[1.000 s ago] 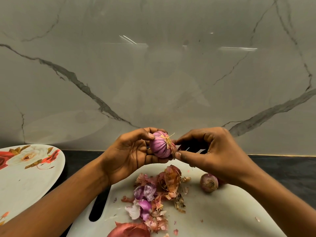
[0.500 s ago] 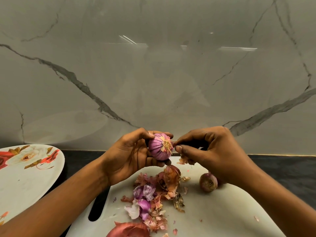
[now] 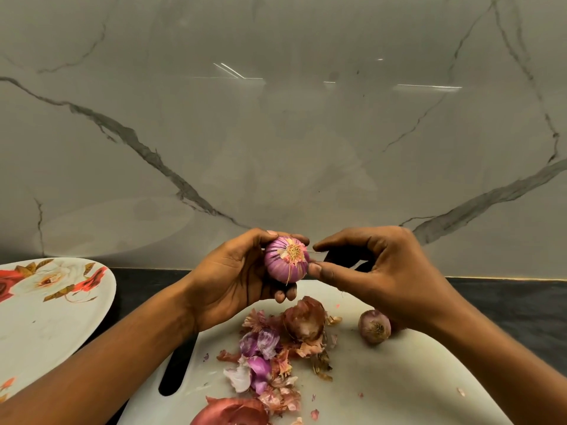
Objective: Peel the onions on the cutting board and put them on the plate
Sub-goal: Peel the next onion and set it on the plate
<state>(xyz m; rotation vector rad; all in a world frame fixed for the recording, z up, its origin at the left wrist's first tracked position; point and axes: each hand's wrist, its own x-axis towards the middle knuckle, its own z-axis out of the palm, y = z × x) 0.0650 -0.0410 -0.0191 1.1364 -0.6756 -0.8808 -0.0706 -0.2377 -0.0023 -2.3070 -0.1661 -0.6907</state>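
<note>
Peeling underway — our left hand grips the onion, right hand holds a knife at its root; we trim carefully next.

Peeled purple onion held above white cutting board, unpeeled onion on it, floral plate left

onion in the fingers: smooth, kinda shiny skin | peels below them: dry, papery | board: matt white plastic-looking | wall behind: glossy marble | plate: glossy
</note>
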